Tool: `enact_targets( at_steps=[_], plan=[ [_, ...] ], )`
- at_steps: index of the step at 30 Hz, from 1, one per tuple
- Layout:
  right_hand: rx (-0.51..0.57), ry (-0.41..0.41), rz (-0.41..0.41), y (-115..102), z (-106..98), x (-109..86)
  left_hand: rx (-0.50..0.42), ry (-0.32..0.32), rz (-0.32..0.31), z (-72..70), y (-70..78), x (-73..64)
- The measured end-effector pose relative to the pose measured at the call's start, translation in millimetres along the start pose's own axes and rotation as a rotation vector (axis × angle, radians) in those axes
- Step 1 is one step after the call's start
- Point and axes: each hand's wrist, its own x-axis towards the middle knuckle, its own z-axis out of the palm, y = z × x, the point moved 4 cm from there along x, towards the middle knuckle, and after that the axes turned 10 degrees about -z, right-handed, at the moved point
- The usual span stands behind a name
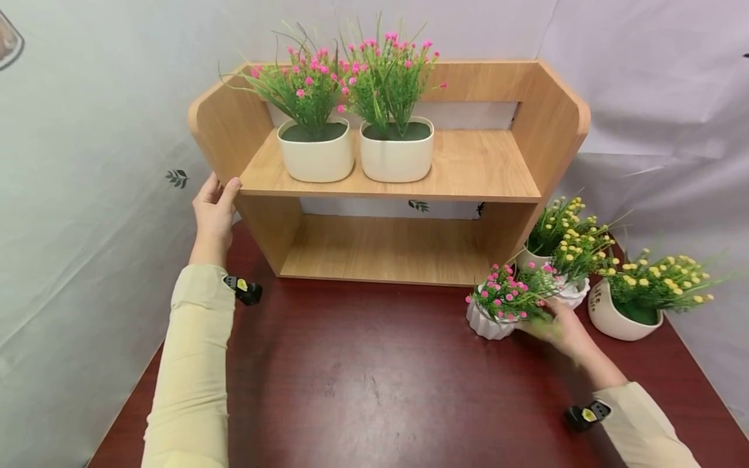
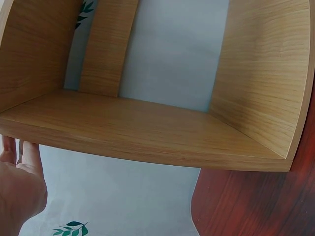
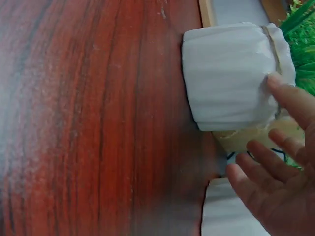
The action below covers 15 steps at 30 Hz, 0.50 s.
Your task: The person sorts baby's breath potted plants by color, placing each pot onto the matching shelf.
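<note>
At the left side panel of the wooden shelf [image 1: 380,244], my left hand [image 1: 215,207] holds the panel's edge, thumb in front and fingers on the outer side. These fingertips are partly hidden behind the board in the left wrist view. My right hand [image 1: 563,330] is beside a white ribbed pot [image 1: 490,324] with pink flowers, which stands on the table before the shelf's right end. In the right wrist view my thumb touches a white ribbed pot [image 3: 231,76] near its rim. The other fingers are spread and apart from it.
Two cream pots [image 1: 316,156] with pink flowers stand side by side on the upper board. Right of the shelf are a cream pot [image 1: 623,318] with yellow flowers and lettering, a white pot [image 1: 572,294] and another pot [image 1: 529,259]. The dark red table [image 1: 363,383] lies in front.
</note>
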Motion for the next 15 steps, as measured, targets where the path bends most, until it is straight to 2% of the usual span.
enact_targets(
  at_steps=[1,4,9,11,15],
  plan=[
    [0.025,-0.004,0.013,0,2,0.3,-0.003,-0.003,0.000,0.2,-0.1,0.5],
    [0.143,-0.029,-0.018,-1,9,3.5,-0.016,-0.011,-0.003,0.4,-0.6,1.1],
    [0.140,-0.001,-0.135,-5,21,8.5,-0.028,-0.004,0.000,-1.7,-0.8,0.2],
    [0.124,0.007,-0.128,-5,25,9.2,-0.035,-0.005,0.000,-2.1,-0.7,-0.3],
    [0.174,0.010,-0.086,-3,32,10.8,-0.041,-0.011,0.001,-1.4,0.5,-1.0]
  ],
)
